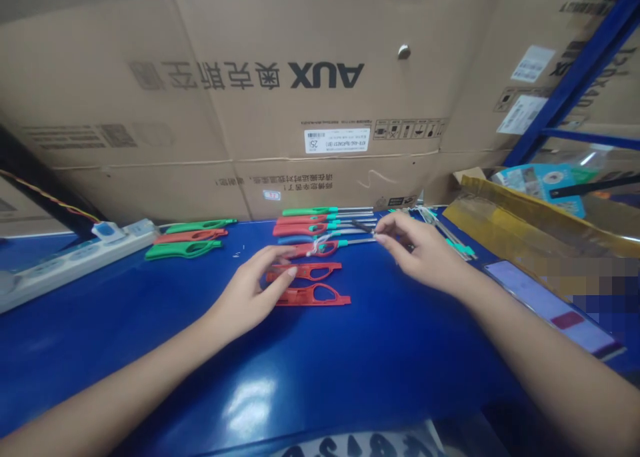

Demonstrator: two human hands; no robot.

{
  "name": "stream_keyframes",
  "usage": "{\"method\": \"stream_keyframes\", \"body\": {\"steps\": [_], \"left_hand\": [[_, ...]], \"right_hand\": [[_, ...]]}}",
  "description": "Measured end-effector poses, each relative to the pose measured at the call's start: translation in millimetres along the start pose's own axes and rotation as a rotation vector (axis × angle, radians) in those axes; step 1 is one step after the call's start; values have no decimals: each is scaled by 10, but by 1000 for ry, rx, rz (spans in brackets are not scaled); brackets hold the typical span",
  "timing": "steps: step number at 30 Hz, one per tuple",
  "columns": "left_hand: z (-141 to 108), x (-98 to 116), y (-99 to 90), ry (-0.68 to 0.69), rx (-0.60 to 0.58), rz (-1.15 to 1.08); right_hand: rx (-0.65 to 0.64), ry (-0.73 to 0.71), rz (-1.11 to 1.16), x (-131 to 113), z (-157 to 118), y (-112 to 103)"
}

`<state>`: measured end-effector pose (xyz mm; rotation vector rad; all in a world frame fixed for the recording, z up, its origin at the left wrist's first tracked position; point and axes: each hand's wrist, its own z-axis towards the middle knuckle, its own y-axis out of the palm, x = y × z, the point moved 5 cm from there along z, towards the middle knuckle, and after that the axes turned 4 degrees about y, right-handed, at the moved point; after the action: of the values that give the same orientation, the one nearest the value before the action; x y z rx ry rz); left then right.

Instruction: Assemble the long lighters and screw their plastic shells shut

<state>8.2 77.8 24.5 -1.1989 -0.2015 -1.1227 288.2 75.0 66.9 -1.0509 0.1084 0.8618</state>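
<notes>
My left hand is over the handle ends of a row of red pieces, thumb and fingers apart. Its fingertips rest at a red long-necked lighter with a green collar, a metal tube and white wire across it. Beneath the thumb lies a red handle shell half; nearer me is another open red shell half. My right hand pinches a thin black rod above the lighters' metal tubes. Behind are more red lighters and a green lighter, side by side.
Green and red handle shells lie at left beside a white power strip. Metal tubes with green ends and white wires are right of my right hand. A phone lies near a yellow-taped box. Cardboard walls the back.
</notes>
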Motion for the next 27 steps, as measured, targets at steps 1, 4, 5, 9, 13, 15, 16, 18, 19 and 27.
{"method": "stream_keyframes", "body": {"steps": [1, 4, 5, 9, 13, 15, 16, 18, 19, 27], "left_hand": [[-2, -2, 19, -45, 1, -82], [-40, 5, 151, -217, -120, -421], [-67, 30, 212, -277, -188, -550], [-193, 216, 378, -420, -402, -840], [-257, 278, 372, -497, -384, -863], [-269, 251, 356, -542, -362, -887], [-272, 235, 353, -562, -364, -906], [-276, 206, 359, -597, -390, -951], [-278, 194, 366, -612, -407, -969], [-234, 108, 306, -577, -287, -897]], "right_hand": [[-20, -53, 15, -84, -28, 34], [-76, -216, 38, -293, -114, 137], [-97, -261, 38, -340, -139, 172], [-153, -369, 14, -428, -199, 275], [-142, -346, 50, -406, -190, 279], [-124, -330, 64, -389, -181, 269], [-113, -330, 64, -384, -179, 264], [-95, -339, 59, -376, -177, 257], [-91, -343, 54, -372, -176, 256], [-128, -341, 7, -330, -165, 231]]}}
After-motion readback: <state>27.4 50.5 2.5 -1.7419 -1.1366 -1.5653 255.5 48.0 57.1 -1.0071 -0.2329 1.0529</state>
